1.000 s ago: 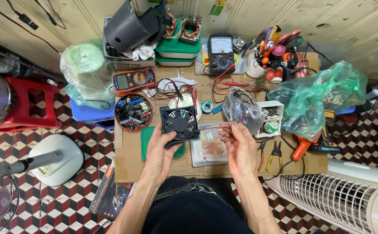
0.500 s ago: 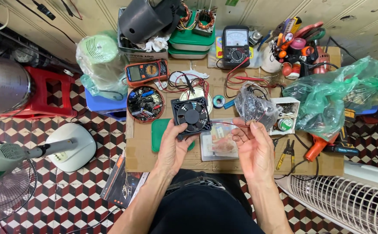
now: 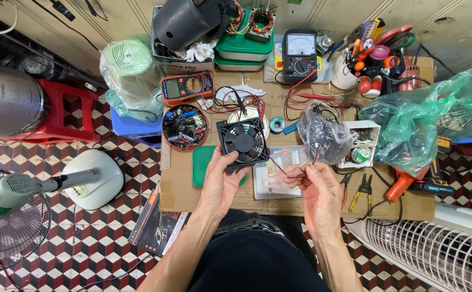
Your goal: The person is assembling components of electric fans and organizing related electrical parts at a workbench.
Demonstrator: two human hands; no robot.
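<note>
My left hand [image 3: 221, 181] grips a small square black cooling fan [image 3: 242, 143] by its lower edge, holding it face up above a low cardboard-topped table [image 3: 177, 192]. Thin red and black wires [image 3: 286, 168] run from the fan to my right hand [image 3: 318, 190], which pinches their ends between thumb and fingertips. Below the hands lies a clear plastic box [image 3: 277, 181] and a green lid [image 3: 201, 165].
A round tin of parts [image 3: 185, 126], an orange multimeter [image 3: 187, 86], an analog meter [image 3: 300, 55], a clear bag [image 3: 326, 135], a green plastic bag [image 3: 424, 120], pliers [image 3: 363, 188] and a tool cup [image 3: 367, 60] crowd the table. Fans stand on the tiled floor at left and right.
The view has shifted slightly as my head moved. My hands stay on the fan and its wires, with the right fingers working the wire ends.
</note>
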